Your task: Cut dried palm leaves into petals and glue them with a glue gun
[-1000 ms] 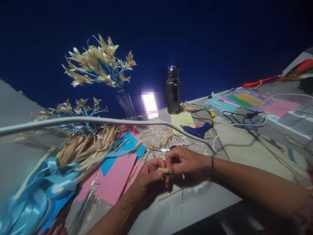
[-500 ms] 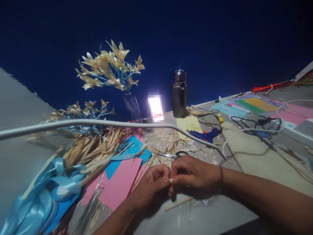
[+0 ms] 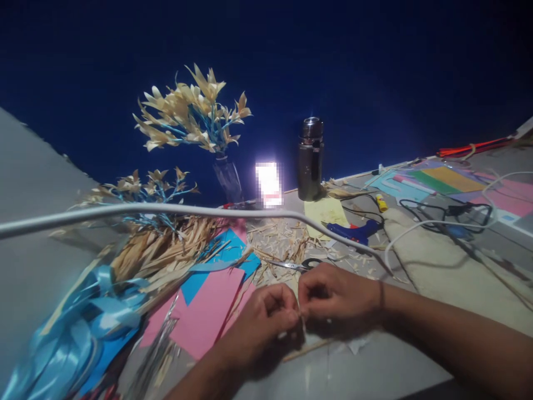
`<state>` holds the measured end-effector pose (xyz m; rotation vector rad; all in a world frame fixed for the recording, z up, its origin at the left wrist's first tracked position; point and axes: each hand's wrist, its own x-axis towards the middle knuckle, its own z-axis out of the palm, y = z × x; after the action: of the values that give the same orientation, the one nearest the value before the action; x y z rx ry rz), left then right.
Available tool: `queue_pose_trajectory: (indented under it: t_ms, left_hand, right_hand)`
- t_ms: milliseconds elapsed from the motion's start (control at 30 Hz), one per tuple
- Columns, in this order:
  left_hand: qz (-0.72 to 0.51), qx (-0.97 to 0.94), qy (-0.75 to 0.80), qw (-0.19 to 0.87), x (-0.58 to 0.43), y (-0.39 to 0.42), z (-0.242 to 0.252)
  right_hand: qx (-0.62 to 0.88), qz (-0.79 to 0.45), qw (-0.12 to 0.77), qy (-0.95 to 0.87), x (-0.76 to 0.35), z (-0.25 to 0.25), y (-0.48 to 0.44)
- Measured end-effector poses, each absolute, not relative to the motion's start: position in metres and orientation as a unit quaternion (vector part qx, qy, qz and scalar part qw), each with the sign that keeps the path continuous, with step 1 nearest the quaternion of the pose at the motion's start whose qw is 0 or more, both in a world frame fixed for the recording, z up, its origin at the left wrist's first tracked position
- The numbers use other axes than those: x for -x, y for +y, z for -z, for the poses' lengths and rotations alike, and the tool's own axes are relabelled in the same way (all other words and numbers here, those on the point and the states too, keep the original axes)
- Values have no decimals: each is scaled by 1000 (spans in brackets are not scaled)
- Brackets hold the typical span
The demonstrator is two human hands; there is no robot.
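Observation:
My left hand (image 3: 266, 319) and my right hand (image 3: 333, 294) meet fingertip to fingertip low in the middle of the view, just above the grey table (image 3: 366, 361). Both pinch a small pale strip of dried leaf (image 3: 298, 318) between them; most of it is hidden by the fingers. A thin pale stick (image 3: 306, 349) lies on the table under the hands. Scissors (image 3: 297, 265) lie just behind my right hand among dried leaf scraps (image 3: 278, 239).
Pink paper (image 3: 204, 311) and blue paper (image 3: 227, 253) lie left of my hands, beside dried leaves (image 3: 154, 255) and blue ribbon (image 3: 70, 333). Behind stand a vase of leaf flowers (image 3: 195, 114), a dark flask (image 3: 310, 158), a blue glue gun (image 3: 353, 230), white cable (image 3: 166, 210) and coloured sheets (image 3: 441, 180).
My hands stay pinched together on the strip while the fingers shift and less of the strip shows. The view has drifted slightly, moving the table items a little to the right.

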<state>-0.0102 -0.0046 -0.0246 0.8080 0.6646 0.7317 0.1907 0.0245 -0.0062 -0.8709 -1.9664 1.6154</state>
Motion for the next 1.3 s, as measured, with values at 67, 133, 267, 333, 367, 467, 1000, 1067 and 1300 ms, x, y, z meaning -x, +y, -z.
queue_pose_trajectory:
  t_ms: [67, 133, 267, 333, 367, 467, 1000, 1067, 1300]
  left_hand:
    - [-372, -345, 290, 811, 15, 0, 12]
    - [-430, -333, 268, 795, 22, 7, 0]
    - [-454, -342, 206, 796, 41, 19, -8]
    - [-391, -395, 189, 810, 51, 24, -4]
    - [-342, -433, 189, 813, 55, 27, -2]
    - [-190, -547, 188, 793, 66, 35, 0]
    - [-338, -447, 302, 771, 54, 35, 3]
    - [-391, -406, 325, 759, 45, 34, 3]
    - [-422, -443, 466, 639, 27, 24, 10]
  right_hand:
    - [366, -569, 239, -696, -192, 6, 30]
    - [423, -475, 273, -722, -194, 7, 37]
    - [448, -284, 255, -808, -195, 13, 42]
    - [440, -231, 209, -842, -192, 18, 37]
    - [438, -209, 182, -855, -190, 21, 33]
    - [442, -153, 114, -877, -183, 26, 23]
    - [490, -460, 240, -700, -187, 18, 35]
    - [480, -480, 241, -694, -187, 17, 36]
    - [449, -403, 287, -744, -184, 13, 30]
